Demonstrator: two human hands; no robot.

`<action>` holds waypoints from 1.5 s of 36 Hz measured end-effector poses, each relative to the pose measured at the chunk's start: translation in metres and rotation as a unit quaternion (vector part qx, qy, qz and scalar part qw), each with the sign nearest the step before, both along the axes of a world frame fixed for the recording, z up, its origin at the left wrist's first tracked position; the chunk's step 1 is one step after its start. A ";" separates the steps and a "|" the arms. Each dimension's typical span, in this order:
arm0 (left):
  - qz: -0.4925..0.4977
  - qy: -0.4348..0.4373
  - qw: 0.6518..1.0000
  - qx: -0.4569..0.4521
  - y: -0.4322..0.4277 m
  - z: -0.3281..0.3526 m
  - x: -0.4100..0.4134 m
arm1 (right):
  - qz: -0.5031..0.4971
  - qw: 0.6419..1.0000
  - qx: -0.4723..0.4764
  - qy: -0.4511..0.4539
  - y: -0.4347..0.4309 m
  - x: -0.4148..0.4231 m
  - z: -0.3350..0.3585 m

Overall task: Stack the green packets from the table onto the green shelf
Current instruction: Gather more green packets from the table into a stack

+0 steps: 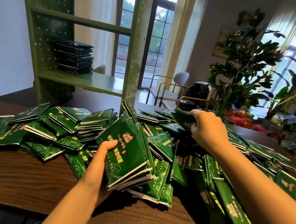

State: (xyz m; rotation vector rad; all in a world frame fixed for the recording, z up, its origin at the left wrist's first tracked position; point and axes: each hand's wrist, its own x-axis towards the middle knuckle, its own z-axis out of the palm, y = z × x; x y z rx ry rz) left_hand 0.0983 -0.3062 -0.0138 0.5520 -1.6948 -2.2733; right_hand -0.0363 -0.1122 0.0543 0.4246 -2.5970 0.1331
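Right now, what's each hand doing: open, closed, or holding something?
Left hand: grips a bundle of green packets.
Right hand: pinches one green packet.

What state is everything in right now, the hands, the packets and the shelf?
left hand: grips the bundle, thumb on top.
bundle: held tilted over the pile.
right hand: pinches a single packet at the pile's far side.
single packet: tilted up in the fingers.
pile: loose and overlapping, spread across the table.
shelf stack: neat, lying flat on the green shelf.
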 end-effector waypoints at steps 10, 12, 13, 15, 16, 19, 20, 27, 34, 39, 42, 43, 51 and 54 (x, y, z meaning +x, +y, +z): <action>-0.083 0.031 0.994 0.064 0.012 -0.005 0.014 | 0.203 0.890 -0.386 -0.131 0.008 0.031 0.011; -0.106 0.030 0.992 0.062 0.011 0.001 0.012 | 0.227 0.837 -0.460 -0.190 0.008 0.041 0.010; -0.135 0.071 0.986 0.066 0.009 0.000 0.019 | 0.234 0.814 -0.490 -0.206 0.008 0.044 0.008; -0.100 0.076 0.989 0.084 0.005 -0.004 0.018 | 0.248 0.745 -0.570 -0.241 0.007 0.051 0.006; -0.079 0.067 0.991 0.079 0.005 -0.003 0.013 | 0.255 0.706 -0.607 -0.262 0.005 0.055 0.005; -0.007 0.018 0.999 0.044 0.018 0.003 0.007 | 0.275 0.657 -0.638 -0.292 -0.005 0.066 0.001; 0.008 0.005 0.999 0.044 0.021 0.003 0.005 | 0.285 0.660 -0.632 -0.290 -0.009 0.070 -0.002; 0.002 0.021 0.995 0.095 0.013 -0.010 -0.015 | 0.294 0.775 -0.531 -0.176 -0.035 0.087 -0.032; -0.017 0.084 0.990 0.111 0.031 0.002 -0.006 | 0.272 0.829 -0.469 -0.135 -0.048 0.096 -0.053; -0.054 0.108 0.984 0.131 0.033 0.009 0.001 | 0.265 0.834 -0.468 -0.121 -0.052 0.098 -0.061; -0.043 0.096 0.988 0.110 0.031 0.011 0.003 | 0.266 0.836 -0.463 -0.127 -0.052 0.099 -0.064; -0.035 0.086 0.991 0.100 0.030 0.010 0.003 | 0.271 0.832 -0.465 -0.133 -0.052 0.099 -0.065; -0.058 0.071 0.993 0.078 0.030 0.011 0.009 | 0.283 0.795 -0.505 -0.182 -0.053 0.104 -0.087; -0.071 0.081 0.992 0.068 0.031 0.011 0.011 | 0.332 0.758 -0.508 -0.238 -0.051 0.109 -0.086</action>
